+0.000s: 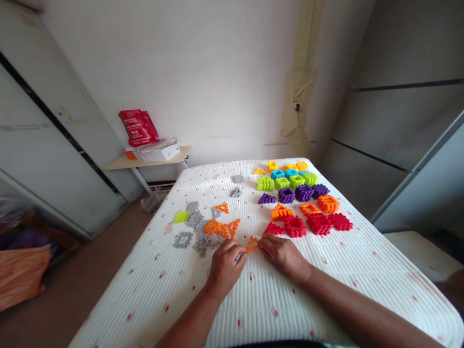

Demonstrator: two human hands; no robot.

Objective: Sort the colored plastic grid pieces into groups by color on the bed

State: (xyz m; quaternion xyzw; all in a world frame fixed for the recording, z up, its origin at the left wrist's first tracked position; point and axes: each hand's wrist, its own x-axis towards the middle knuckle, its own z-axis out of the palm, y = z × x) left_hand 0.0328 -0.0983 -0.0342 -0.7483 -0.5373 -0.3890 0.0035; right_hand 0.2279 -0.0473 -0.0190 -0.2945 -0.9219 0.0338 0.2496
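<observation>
With the left hand (227, 261), pinches the left end of a small orange piece (252, 244) between thumb and curled fingers. With the right hand (282, 253), bunched at the fingertips, pinches the right end of the same piece. Holds it low over the white cover (145, 290), directly between both hands; cannot tell whether lifted or resting.

Just beyond the left hand, meets a loose heap of gray pieces (195, 219), with orange triangles (213, 228) lying across the right part and a lime square (181, 217) at the left edge. Near the front of that heap, shows a gray square frame (183, 239); farther back, well apart, two more gray clusters (238, 179).

Close behind the right hand, crowds up against red triangles (274, 228), beside red stacks (295, 225). Past these, runs back through orange stacks (328, 203), purple stacks (303, 192), lime stacks (297, 181), blue stacks (278, 174) and yellow stacks (272, 166).

Beyond the far left edge, includes a side table (116, 165) bearing a white box (166, 152) below a red bag (136, 128), plus an orange bag (23, 275) low at far left. Cannot make out any contents.
</observation>
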